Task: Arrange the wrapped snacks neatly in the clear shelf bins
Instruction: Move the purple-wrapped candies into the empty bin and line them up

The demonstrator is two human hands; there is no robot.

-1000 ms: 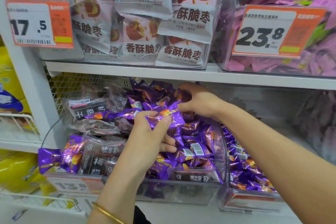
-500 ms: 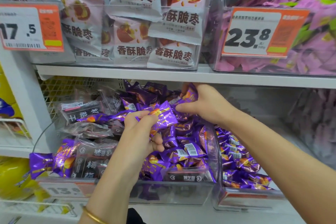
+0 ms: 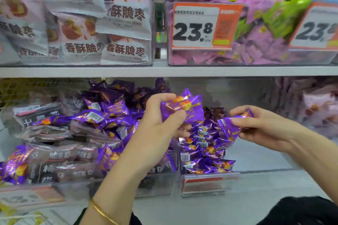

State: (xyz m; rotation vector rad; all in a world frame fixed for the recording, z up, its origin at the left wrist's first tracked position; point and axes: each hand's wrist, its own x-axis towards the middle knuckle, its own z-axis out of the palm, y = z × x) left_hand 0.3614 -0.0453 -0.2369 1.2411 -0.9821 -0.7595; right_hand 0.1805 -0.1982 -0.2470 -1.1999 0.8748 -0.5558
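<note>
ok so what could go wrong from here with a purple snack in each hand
The left hand grips a purple snack and the right hand pinches another snack above the bins; either might slip. Overhanging purple packs at the left bin front could slide off if nudged.

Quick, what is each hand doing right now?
Left hand: holding a purple snack.
Right hand: pinching a second snack, also purple.
</note>
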